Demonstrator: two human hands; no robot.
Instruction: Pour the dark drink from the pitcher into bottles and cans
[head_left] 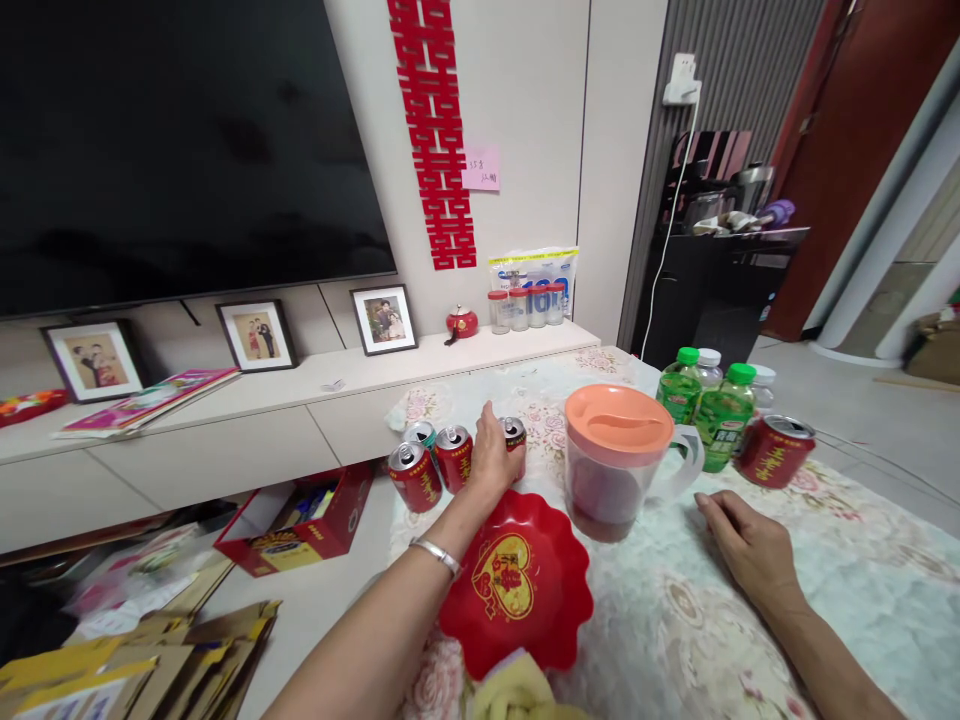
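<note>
My left hand reaches past the red scalloped tray and has its fingers wrapped round a dark-topped drink can, whose body is mostly covered. Just left of it stand two red cans, one close to my hand and another farther left, with a teal-rimmed can behind them. On the right, my right hand rests on the tablecloth, fingers loosely curled, nothing visible in them. Between my hands is a clear pitcher with an orange lid and dark liquid inside.
Green-capped bottles and a red can stand at the right on the floral tablecloth. A yellowish cloth lies at the near edge. Beyond are a white TV cabinet, a red box and folded cardboard.
</note>
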